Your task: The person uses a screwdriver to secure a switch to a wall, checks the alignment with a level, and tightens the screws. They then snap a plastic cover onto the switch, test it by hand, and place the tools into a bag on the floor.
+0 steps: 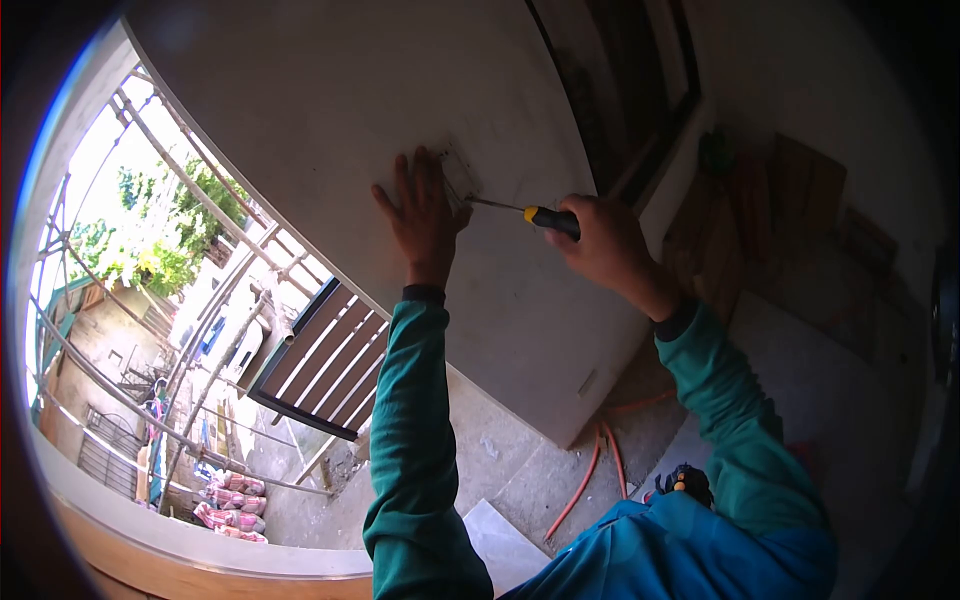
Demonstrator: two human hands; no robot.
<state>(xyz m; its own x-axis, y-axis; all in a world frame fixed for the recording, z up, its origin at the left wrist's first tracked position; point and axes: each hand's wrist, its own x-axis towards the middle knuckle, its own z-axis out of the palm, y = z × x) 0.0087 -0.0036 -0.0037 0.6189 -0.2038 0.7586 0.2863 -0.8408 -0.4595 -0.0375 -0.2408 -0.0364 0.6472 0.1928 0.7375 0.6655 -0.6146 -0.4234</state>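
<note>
A screwdriver (pixel 553 220) with a black and yellow handle is held in my right hand (pixel 603 245), its fingers wrapped round the handle. Its thin shaft points left, and the tip is at a small rectangular fitting (pixel 459 176) on a large pale panel (pixel 520 290). My left hand (pixel 419 217) lies against the panel just left of the fitting, fingers spread, with the thumb close to the screwdriver's tip. Whether the tip sits in a screw is too small to tell.
An orange-red hose (pixel 590 478) lies on the floor below the panel. Wooden boards (pixel 800 190) lean at the right. At the left are scaffold poles (pixel 190 165), a dark slatted frame (pixel 325 358) and several striped sacks (pixel 235 502).
</note>
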